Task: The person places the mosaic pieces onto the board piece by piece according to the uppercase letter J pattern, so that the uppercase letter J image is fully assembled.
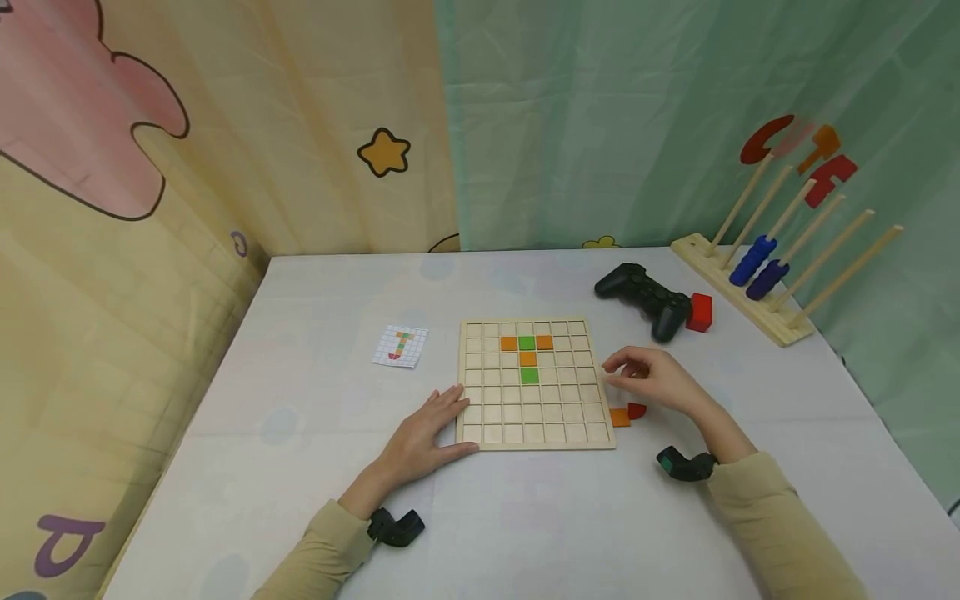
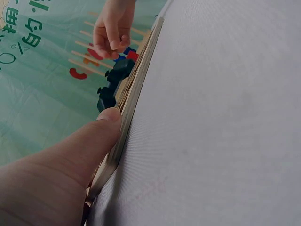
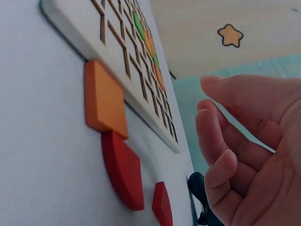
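A wooden grid board (image 1: pixel 555 415) lies flat on the table. Orange and green square tiles sit in its upper cells, one green tile (image 1: pixel 529 375) lowest in a T-like figure. My left hand (image 1: pixel 420 439) rests at the board's lower left corner, fingers on its left edge and thumb (image 2: pixel 110 117) on the front rim. Just past the right edge hovers my right hand (image 1: pixel 651 377), fingers loosely bent, thumb apart, nothing between them in the right wrist view. Below it lie an orange square tile (image 3: pixel 106 101) and a red rounded piece (image 3: pixel 123 172); another red piece (image 3: pixel 162 205) lies beyond.
A small printed card (image 1: pixel 401 347) with a coloured figure lies left of the board. Behind my right hand are a black game controller (image 1: pixel 643 298) and a red block (image 1: pixel 700 312). A wooden peg stand (image 1: pixel 787 332) with blue beads stands at the back right.
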A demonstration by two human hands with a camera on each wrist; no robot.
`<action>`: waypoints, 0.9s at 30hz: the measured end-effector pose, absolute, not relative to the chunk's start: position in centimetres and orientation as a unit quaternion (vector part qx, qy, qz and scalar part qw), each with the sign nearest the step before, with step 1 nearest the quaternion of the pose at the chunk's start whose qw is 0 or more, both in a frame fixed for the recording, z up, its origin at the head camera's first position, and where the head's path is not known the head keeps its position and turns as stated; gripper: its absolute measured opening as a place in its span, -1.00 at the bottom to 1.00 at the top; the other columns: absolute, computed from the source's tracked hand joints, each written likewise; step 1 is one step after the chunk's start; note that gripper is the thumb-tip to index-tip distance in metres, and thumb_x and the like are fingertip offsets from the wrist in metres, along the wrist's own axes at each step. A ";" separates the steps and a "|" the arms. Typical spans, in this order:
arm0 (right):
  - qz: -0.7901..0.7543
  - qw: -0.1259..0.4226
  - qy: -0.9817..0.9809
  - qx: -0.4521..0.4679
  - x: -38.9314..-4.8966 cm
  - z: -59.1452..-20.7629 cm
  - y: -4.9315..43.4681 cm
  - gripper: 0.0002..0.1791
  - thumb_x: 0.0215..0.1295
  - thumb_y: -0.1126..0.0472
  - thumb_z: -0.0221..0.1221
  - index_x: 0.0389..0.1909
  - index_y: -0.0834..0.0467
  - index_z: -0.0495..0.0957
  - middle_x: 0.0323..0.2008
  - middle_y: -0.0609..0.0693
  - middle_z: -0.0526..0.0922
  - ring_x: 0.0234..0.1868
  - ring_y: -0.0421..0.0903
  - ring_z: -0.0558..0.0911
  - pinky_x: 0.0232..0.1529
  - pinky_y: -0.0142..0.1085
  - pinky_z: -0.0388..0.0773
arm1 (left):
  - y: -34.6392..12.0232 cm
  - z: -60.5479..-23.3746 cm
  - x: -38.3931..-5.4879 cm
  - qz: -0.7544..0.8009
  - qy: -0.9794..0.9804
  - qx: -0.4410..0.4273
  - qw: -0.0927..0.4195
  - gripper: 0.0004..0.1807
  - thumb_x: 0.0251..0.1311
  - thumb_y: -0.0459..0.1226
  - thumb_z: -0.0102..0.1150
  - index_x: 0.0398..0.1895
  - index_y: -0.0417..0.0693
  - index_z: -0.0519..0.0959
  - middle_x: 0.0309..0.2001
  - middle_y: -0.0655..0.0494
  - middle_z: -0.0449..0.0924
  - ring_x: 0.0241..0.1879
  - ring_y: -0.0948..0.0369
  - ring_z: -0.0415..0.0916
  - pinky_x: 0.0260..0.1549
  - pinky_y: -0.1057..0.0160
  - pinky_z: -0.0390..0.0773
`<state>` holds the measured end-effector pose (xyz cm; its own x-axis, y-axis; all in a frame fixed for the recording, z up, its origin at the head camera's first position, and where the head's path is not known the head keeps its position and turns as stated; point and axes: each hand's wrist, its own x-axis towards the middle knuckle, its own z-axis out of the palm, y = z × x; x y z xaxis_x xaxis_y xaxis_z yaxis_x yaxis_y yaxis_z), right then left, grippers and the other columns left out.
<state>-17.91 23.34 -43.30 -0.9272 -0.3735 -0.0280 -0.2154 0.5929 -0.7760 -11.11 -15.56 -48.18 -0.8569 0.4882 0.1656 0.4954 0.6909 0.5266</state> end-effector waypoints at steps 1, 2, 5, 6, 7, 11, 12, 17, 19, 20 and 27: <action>-0.425 0.099 0.885 -0.165 -17.8 -43.4 23.6 -0.75 0.16 0.15 0.31 -0.18 0.17 0.60 -0.32 0.00 0.59 -0.39 -0.07 0.49 -0.50 -0.41 0.51 | -15.6 -48.1 -11.1 -0.289 -0.919 -0.267 0.007 -0.19 0.08 0.16 0.22 0.27 -0.18 0.38 0.39 0.01 0.17 0.38 0.17 0.05 0.39 0.26 -0.01; -0.430 0.104 0.882 -0.165 -17.6 -43.6 23.8 -0.74 0.15 0.15 0.32 -0.18 0.18 0.60 -0.34 0.00 0.58 -0.41 -0.07 0.49 -0.52 -0.41 0.51 | -15.5 -48.1 -11.1 -0.289 -0.919 -0.268 0.008 -0.20 0.08 0.16 0.22 0.27 -0.18 0.39 0.39 0.00 0.17 0.38 0.16 0.06 0.39 0.26 -0.01; -0.434 0.119 0.878 -0.166 -17.2 -44.0 24.3 -0.71 0.12 0.15 0.33 -0.16 0.18 0.59 -0.41 -0.01 0.56 -0.45 -0.10 0.48 -0.56 -0.42 0.49 | -15.5 -48.1 -11.1 -0.290 -0.918 -0.269 0.010 -0.19 0.08 0.17 0.21 0.26 -0.18 0.39 0.38 0.00 0.17 0.38 0.16 0.06 0.39 0.26 -0.01; -0.433 0.122 0.877 -0.168 -17.1 -44.1 24.5 -0.71 0.12 0.14 0.34 -0.17 0.18 0.59 -0.44 -0.02 0.54 -0.46 -0.11 0.48 -0.56 -0.42 0.48 | -15.5 -48.1 -11.1 -0.290 -0.918 -0.268 0.009 -0.19 0.08 0.18 0.20 0.27 -0.18 0.39 0.38 0.00 0.17 0.38 0.16 0.06 0.39 0.26 -0.01; -0.431 0.125 0.877 -0.170 -17.0 -44.3 24.6 -0.71 0.11 0.14 0.34 -0.17 0.18 0.59 -0.47 -0.03 0.53 -0.47 -0.12 0.47 -0.57 -0.43 0.47 | -15.5 -48.1 -11.1 -0.290 -0.919 -0.268 0.008 -0.19 0.08 0.19 0.19 0.27 -0.18 0.39 0.38 0.01 0.17 0.38 0.16 0.05 0.39 0.26 -0.01; -0.438 0.137 0.870 -0.182 -16.7 -44.8 25.2 -0.72 0.07 0.17 0.36 -0.20 0.16 0.60 -0.54 -0.03 0.49 -0.52 -0.12 0.45 -0.59 -0.42 0.43 | -15.5 -48.1 -11.1 -0.291 -0.920 -0.263 0.004 -0.17 0.08 0.21 0.17 0.28 -0.17 0.38 0.39 0.03 0.16 0.39 0.18 0.03 0.39 0.27 -0.02; -0.441 0.140 0.867 -0.183 -16.6 -45.0 25.3 -0.72 0.05 0.17 0.38 -0.21 0.16 0.60 -0.55 -0.03 0.49 -0.53 -0.13 0.45 -0.59 -0.42 0.43 | -15.5 -48.1 -11.1 -0.291 -0.920 -0.263 0.004 -0.17 0.09 0.21 0.17 0.28 -0.17 0.38 0.39 0.03 0.16 0.39 0.18 0.03 0.39 0.28 -0.02; -0.453 0.152 0.858 -0.188 -16.4 -45.4 25.6 -0.68 0.00 0.15 0.41 -0.22 0.15 0.60 -0.57 -0.03 0.50 -0.56 -0.16 0.44 -0.60 -0.43 0.39 | -15.5 -48.2 -11.1 -0.292 -0.918 -0.267 0.007 -0.17 0.08 0.20 0.19 0.27 -0.18 0.38 0.39 0.01 0.17 0.39 0.17 0.04 0.39 0.24 0.01; -0.456 0.155 0.855 -0.193 -16.3 -45.4 25.7 -0.68 0.01 0.17 0.41 -0.21 0.16 0.59 -0.55 -0.03 0.50 -0.56 -0.17 0.43 -0.59 -0.44 0.39 | -15.5 -48.2 -11.1 -0.290 -0.919 -0.267 0.007 -0.17 0.07 0.20 0.19 0.27 -0.18 0.38 0.39 0.01 0.17 0.39 0.17 0.05 0.39 0.24 0.01; -0.457 0.155 0.854 -0.195 -16.3 -45.5 25.7 -0.68 0.01 0.17 0.41 -0.21 0.17 0.59 -0.55 -0.03 0.50 -0.55 -0.17 0.43 -0.59 -0.44 0.39 | -15.5 -48.2 -11.1 -0.290 -0.919 -0.266 0.007 -0.17 0.08 0.20 0.19 0.27 -0.18 0.38 0.39 0.01 0.16 0.39 0.17 0.05 0.39 0.24 0.01; -0.462 0.164 0.848 -0.203 -16.2 -45.6 25.8 -0.67 0.00 0.19 0.41 -0.20 0.18 0.59 -0.54 -0.03 0.52 -0.57 -0.17 0.42 -0.61 -0.44 0.38 | -15.5 -48.1 -11.1 -0.288 -0.922 -0.260 -0.002 -0.16 0.08 0.23 0.15 0.29 -0.16 0.37 0.40 0.05 0.14 0.40 0.20 0.01 0.39 0.27 -0.01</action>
